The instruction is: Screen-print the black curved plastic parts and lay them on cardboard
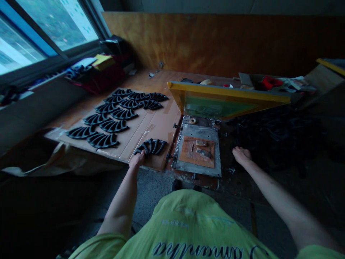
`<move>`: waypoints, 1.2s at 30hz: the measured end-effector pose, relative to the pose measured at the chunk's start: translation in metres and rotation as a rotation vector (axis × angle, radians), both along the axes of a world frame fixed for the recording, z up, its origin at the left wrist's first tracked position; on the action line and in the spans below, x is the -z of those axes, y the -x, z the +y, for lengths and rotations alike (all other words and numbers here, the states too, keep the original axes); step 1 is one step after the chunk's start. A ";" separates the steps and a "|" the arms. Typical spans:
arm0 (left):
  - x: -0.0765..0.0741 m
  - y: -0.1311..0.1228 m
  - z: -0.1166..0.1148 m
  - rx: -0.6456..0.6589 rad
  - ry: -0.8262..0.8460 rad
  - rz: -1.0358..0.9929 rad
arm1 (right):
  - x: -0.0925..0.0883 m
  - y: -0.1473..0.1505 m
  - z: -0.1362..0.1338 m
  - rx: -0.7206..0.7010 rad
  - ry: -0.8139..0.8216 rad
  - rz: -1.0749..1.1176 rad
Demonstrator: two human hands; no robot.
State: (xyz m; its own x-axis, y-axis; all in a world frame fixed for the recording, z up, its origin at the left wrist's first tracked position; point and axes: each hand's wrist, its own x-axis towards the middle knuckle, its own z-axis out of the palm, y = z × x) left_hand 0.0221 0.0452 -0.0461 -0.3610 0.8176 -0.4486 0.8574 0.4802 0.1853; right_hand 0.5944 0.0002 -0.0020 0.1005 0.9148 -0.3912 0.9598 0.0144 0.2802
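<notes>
My left hand (137, 159) is closed on the near left end of a black, fan-shaped ribbed piece (154, 146), which lies on or just over the front of a cardboard sheet (140, 129). Further back on that sheet, several like pieces (106, 139) lie in overlapping rows. Over on the right, my right hand (242, 155) is closed beside a dark heap (275, 140); shadow hides whether anything is in its fingers. Between my hands is a grey plate (198, 130) carrying a brown board (185, 156) with small blocks (203, 153) on it.
A yellow-edged screen frame (229, 90) stands tilted up behind the plate. A tape roll (192, 121) lies at the plate's back edge. Boxes with red items (271, 83) stand at the back right. Bags and a yellow packet (103, 62) sit by the window.
</notes>
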 end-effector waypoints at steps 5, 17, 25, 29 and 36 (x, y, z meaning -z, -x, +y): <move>0.002 -0.028 -0.023 -0.077 -0.321 0.170 | -0.027 -0.001 -0.003 0.112 -0.400 0.366; 0.018 -0.081 -0.009 0.089 -0.295 0.117 | 0.023 0.123 -0.008 -0.048 -0.662 1.199; 0.028 -0.066 0.001 0.132 -0.345 0.139 | 0.031 0.137 0.005 -0.167 -0.721 0.955; 0.026 -0.039 0.021 0.277 -0.392 0.126 | 0.031 0.139 0.005 -0.175 -0.742 0.919; 0.011 0.013 0.122 0.565 -0.479 -0.028 | 0.050 0.146 -0.002 0.007 -0.811 0.874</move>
